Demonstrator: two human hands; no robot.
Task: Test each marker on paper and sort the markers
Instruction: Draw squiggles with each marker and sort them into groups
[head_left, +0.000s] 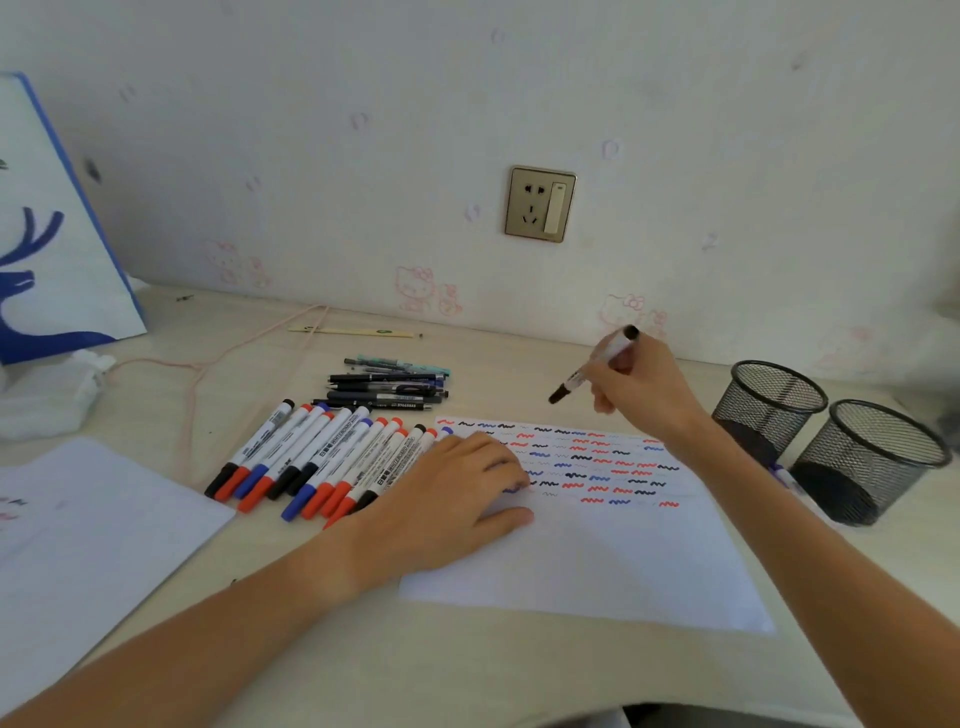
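Observation:
A white sheet of paper lies on the desk, its upper half covered with rows of red, blue and black squiggles. My left hand rests flat on the sheet's left part, fingers spread. My right hand grips a black-capped whiteboard marker above the sheet's top edge, its cap end pointing down-left. A row of several whiteboard markers with red, blue and black caps lies left of the sheet. Behind them sits a pile of several dark pens.
Two black mesh pen cups stand at the right, with a blue marker lying at their foot. Another paper sheet lies at the left front. A white and blue bag stands at the back left.

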